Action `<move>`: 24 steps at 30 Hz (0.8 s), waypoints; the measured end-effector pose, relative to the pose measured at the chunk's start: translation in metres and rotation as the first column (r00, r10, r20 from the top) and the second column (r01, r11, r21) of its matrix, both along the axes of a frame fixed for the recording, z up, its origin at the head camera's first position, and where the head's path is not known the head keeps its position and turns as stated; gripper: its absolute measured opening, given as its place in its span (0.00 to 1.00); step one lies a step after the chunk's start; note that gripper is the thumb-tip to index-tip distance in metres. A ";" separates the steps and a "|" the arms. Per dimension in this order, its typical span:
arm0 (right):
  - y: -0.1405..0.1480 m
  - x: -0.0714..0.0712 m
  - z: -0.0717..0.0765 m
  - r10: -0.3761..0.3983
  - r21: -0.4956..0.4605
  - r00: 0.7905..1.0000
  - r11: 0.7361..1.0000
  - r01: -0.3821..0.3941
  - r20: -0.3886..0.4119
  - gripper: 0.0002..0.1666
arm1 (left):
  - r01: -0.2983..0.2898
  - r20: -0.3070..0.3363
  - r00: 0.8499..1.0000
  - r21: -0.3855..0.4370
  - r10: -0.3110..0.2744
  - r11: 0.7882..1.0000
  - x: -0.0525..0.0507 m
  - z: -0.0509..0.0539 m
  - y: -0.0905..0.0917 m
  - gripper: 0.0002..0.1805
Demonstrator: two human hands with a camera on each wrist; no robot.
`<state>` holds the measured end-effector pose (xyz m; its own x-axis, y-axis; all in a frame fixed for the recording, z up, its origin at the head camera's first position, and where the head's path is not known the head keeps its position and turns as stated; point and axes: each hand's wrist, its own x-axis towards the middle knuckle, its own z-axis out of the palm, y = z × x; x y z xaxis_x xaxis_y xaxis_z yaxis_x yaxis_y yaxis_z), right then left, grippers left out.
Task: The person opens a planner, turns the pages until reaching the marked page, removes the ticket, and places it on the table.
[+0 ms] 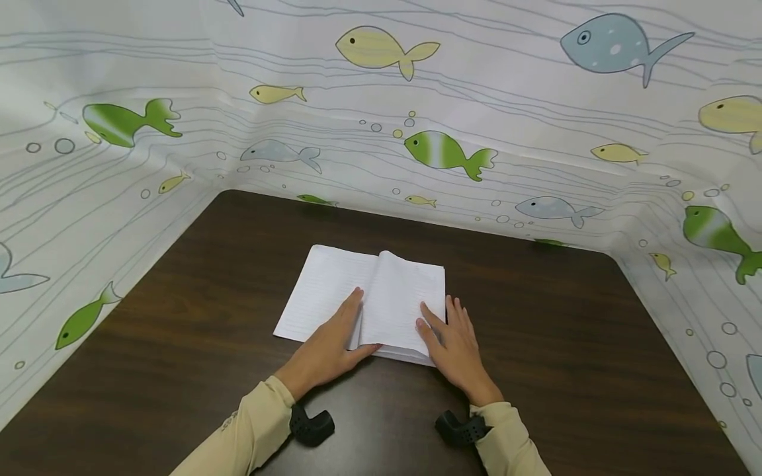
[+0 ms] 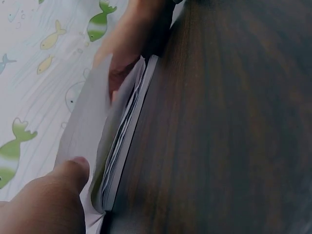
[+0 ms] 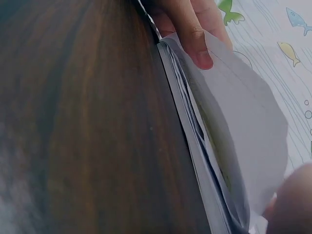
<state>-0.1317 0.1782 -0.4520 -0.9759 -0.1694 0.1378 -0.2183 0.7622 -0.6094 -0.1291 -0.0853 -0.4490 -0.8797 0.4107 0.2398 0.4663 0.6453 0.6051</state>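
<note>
- Left hand (image 1: 327, 344): extended, fingers straight and close together, thumb set apart. It lies flat over the inner part of the notebook (image 1: 333, 277), fingers pointing along the fold. Its thumb rests on the near edge of the right-hand page (image 1: 401, 301). No grasp observed.
- Right hand (image 1: 457, 354): extended, thumb and index finger spread from the other fingers. Thumb and index finger reach onto the right-hand page; the remaining fingers lie just past its right edge. No curled grip is seen; whether any fingertip is under the sheet cannot be told.
- Position of notebook: between the two hands, spread at a middle page, lined, lying on the dark wood-grain surface (image 1: 565, 344). Its left-hand page extends beyond the left hand; its far edge is beyond the fingertips of both.
- Condition of pages: the right-hand page bows up, and both wrist views show a gap between it and the stack of sheets beneath.
- Wrists: each carries a black wrist device (image 1: 312, 426) beside the cuff of a beige sleeve (image 1: 256, 416).
- Surroundings: a white fish-patterned covering (image 1: 512, 99) stands along the far and side edges of the surface.
</note>
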 end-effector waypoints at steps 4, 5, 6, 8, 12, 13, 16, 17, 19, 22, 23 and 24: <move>0.001 -0.001 0.000 -0.034 -0.076 0.999 0.997 0.032 -0.020 0.32 | 0.027 -0.049 0.998 0.016 -0.026 1.000 -0.001 -0.001 -0.001 0.51; 0.001 -0.001 0.000 -0.048 -0.101 0.999 0.994 0.046 -0.019 0.32 | 0.030 -0.048 0.998 0.012 -0.029 0.999 -0.001 -0.001 -0.002 0.50; 0.001 -0.001 0.000 -0.060 -0.125 0.998 0.991 0.056 -0.023 0.32 | 0.032 -0.048 0.998 0.012 -0.031 0.999 -0.001 -0.002 -0.002 0.50; 0.002 -0.002 0.000 -0.074 -0.151 0.997 0.986 0.070 -0.022 0.35 | 0.034 -0.055 0.998 0.010 -0.034 0.999 -0.002 -0.001 -0.002 0.49; 0.003 -0.003 -0.002 -0.055 -0.114 0.996 0.992 0.047 -0.063 0.40 | 0.022 -0.123 0.992 0.036 -0.017 0.999 -0.002 0.000 -0.002 0.50; 0.003 -0.003 -0.003 -0.049 -0.100 0.996 0.994 0.042 -0.070 0.41 | 0.009 -0.162 0.987 0.052 -0.001 0.999 -0.002 0.000 -0.001 0.51; 0.002 -0.002 -0.003 -0.045 -0.083 0.996 0.996 0.039 -0.073 0.43 | -0.053 -0.332 0.939 0.112 0.088 0.992 -0.003 0.003 -0.001 0.50; 0.002 -0.002 -0.003 -0.049 -0.083 0.997 0.996 0.044 -0.066 0.43 | -0.096 -0.404 0.905 0.118 0.136 0.988 -0.004 0.003 -0.001 0.48; 0.002 -0.001 -0.003 -0.058 -0.084 0.997 0.995 0.053 -0.054 0.43 | -0.190 -0.527 0.821 0.109 0.219 0.976 -0.006 0.004 -0.001 0.44; 0.001 -0.001 -0.002 -0.068 -0.080 0.996 0.995 0.064 -0.051 0.42 | -0.255 -0.608 0.761 0.043 0.228 0.966 -0.008 0.004 -0.001 0.39; 0.001 -0.001 -0.002 -0.069 -0.079 0.996 0.995 0.065 -0.051 0.42 | -0.233 -0.590 0.785 0.000 0.188 0.972 -0.008 0.002 -0.002 0.37; 0.001 0.000 -0.002 -0.069 -0.079 0.996 0.995 0.065 -0.052 0.41 | -0.184 -0.551 0.825 -0.049 0.127 0.982 -0.007 0.001 -0.002 0.34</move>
